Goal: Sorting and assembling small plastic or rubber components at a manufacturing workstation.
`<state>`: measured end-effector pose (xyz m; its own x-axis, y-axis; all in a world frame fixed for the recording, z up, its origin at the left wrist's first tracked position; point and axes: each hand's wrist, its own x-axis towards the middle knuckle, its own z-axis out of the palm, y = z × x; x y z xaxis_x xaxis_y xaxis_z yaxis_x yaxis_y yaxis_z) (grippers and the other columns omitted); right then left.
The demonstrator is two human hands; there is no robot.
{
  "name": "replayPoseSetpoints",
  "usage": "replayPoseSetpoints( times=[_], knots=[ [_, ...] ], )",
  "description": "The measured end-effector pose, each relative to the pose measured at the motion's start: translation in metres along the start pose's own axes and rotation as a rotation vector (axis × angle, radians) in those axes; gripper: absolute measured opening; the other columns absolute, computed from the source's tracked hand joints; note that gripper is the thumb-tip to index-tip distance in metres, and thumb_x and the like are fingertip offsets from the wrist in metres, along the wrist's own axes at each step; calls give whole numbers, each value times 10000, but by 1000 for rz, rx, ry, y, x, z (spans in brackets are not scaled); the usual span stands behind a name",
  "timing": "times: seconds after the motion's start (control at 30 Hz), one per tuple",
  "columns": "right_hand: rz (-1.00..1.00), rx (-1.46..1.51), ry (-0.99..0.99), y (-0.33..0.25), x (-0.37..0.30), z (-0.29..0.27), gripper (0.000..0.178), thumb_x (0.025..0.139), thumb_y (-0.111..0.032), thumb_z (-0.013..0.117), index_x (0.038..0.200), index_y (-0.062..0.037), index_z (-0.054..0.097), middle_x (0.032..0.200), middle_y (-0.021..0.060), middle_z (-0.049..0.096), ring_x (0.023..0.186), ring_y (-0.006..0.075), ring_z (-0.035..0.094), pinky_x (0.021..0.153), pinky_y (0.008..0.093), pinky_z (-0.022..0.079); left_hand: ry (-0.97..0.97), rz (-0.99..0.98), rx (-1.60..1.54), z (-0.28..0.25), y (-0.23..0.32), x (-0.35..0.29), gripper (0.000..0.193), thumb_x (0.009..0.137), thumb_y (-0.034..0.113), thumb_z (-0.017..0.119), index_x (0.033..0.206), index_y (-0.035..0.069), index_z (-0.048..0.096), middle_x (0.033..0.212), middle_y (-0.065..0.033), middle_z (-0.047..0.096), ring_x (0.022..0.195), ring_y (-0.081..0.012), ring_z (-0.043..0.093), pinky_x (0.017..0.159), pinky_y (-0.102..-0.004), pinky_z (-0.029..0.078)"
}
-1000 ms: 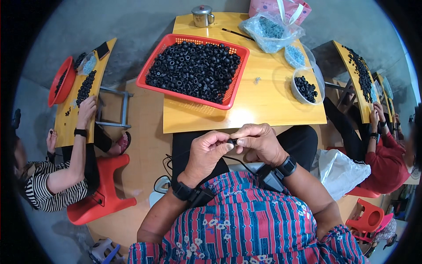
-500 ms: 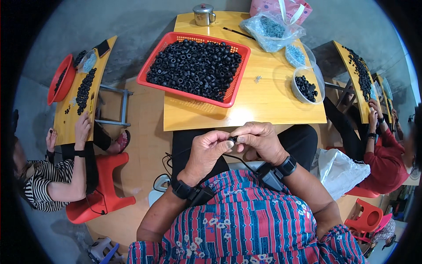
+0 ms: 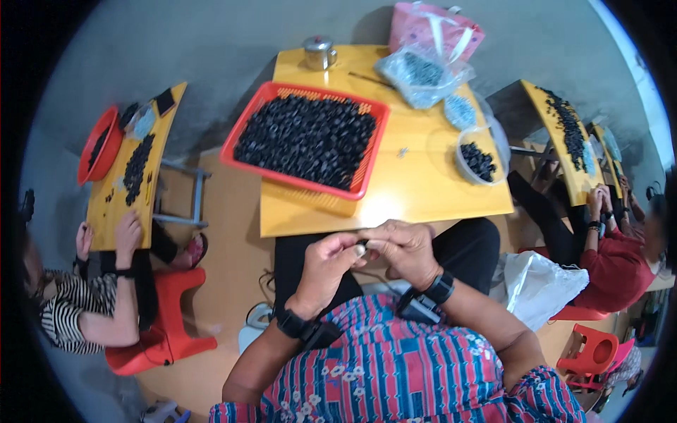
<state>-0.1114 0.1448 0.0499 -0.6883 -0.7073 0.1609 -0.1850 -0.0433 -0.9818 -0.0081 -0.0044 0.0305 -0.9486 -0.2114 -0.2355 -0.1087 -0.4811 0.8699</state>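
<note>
Close to the table's near edge, over my lap, my two hands meet at the fingertips. A small black rubber-like part (image 3: 362, 244) is pinched between them. My left hand (image 3: 326, 268) has thumb and forefinger closed on its left side. From the other side my right hand (image 3: 405, 250) grips it, fingers curled. Whether a smaller piece sits inside the part cannot be seen. Beyond my hands stands a red plastic basket (image 3: 377, 151) heaped with small black ring-like parts (image 3: 307, 141). At the right of the table is a clear round tub (image 3: 462, 168) holding more black parts (image 3: 478, 162).
The yellow table (image 3: 423, 197) also bears a small heap of clear pieces (image 3: 403, 152), a tub of bluish pieces (image 3: 460, 111), a plastic bag (image 3: 416, 77), a pink bag (image 3: 430, 32), a lidded metal mug (image 3: 320, 53) and a dark stick (image 3: 371, 80). People work at tables left and right.
The table and basket appear lower in the picture as the view tilts up. My hands stay together on the black part, shifting slightly down and left in the picture.
</note>
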Motion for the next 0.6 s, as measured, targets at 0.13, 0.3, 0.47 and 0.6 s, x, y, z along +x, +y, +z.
replayPoseSetpoints(
  times=[0.13, 0.3, 0.47, 0.6],
  knots=[
    [-158, -125, 39, -8, 3, -9, 208, 858, 14, 651, 1056, -21, 706, 786, 62, 655, 699, 119, 624, 654, 237, 503, -62, 36, 8, 5, 7, 9, 175, 918, 73, 616, 1067, -20, 612, 942, -70, 654, 784, -122, 635, 733, -247, 533],
    [-177, -113, 158, -12, 5, -7, 213, 854, 42, 640, 1047, -19, 705, 779, 65, 650, 676, 122, 627, 622, 231, 502, -95, 8, -92, 14, 12, 20, 173, 926, 103, 623, 1058, -8, 618, 919, -54, 654, 779, -101, 613, 725, -233, 510],
    [-223, -179, 123, -8, 3, -2, 249, 871, 37, 623, 1098, -37, 692, 769, 63, 638, 673, 123, 629, 620, 232, 507, -107, -3, -176, 7, 5, 12, 176, 930, 121, 624, 1064, 8, 619, 934, -49, 654, 782, -100, 601, 746, -248, 507],
    [-244, -301, 104, -10, 2, 3, 268, 888, 32, 604, 1132, -48, 682, 772, 67, 636, 677, 124, 628, 627, 230, 507, -108, -32, -282, 4, 3, 7, 175, 936, 112, 612, 1081, 14, 614, 971, -62, 654, 809, -124, 612, 787, -280, 523]
  ],
)
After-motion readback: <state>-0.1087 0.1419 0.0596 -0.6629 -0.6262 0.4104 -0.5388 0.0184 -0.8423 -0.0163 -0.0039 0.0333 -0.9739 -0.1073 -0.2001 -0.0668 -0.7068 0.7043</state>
